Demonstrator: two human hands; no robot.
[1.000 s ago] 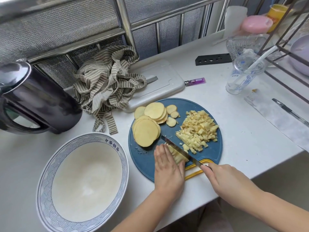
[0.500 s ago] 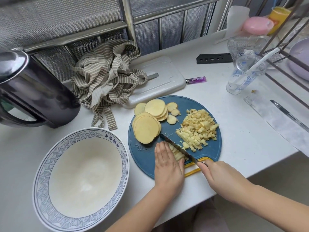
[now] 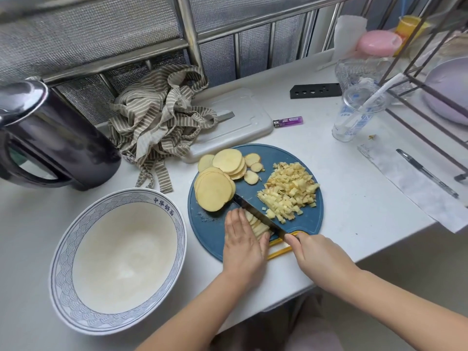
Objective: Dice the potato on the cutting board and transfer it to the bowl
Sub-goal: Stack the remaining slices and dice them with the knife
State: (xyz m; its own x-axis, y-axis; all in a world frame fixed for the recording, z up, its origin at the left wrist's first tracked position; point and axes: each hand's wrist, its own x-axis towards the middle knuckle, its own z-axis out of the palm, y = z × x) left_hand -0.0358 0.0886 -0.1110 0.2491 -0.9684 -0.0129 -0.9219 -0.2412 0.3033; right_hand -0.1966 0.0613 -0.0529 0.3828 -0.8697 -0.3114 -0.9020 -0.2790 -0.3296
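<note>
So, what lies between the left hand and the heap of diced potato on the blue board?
The dark-bladed knife, gripped by the right hand, its edge on pale potato strips; the head view shows it.

Bowl [image 3: 60, 257] left of cutting board [image 3: 307, 219]

One bowl [image 3: 121, 264], one knife [image 3: 255, 214], one cutting board [image 3: 210, 233], one kettle [image 3: 58, 143], one lighter [image 3: 288, 121].

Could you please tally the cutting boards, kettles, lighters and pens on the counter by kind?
Cutting boards: 2, the blue cutting board and the white cutting board
Kettles: 1, the black kettle
Lighters: 1, the purple lighter
Pens: 1, the pen
Total: 5
</note>
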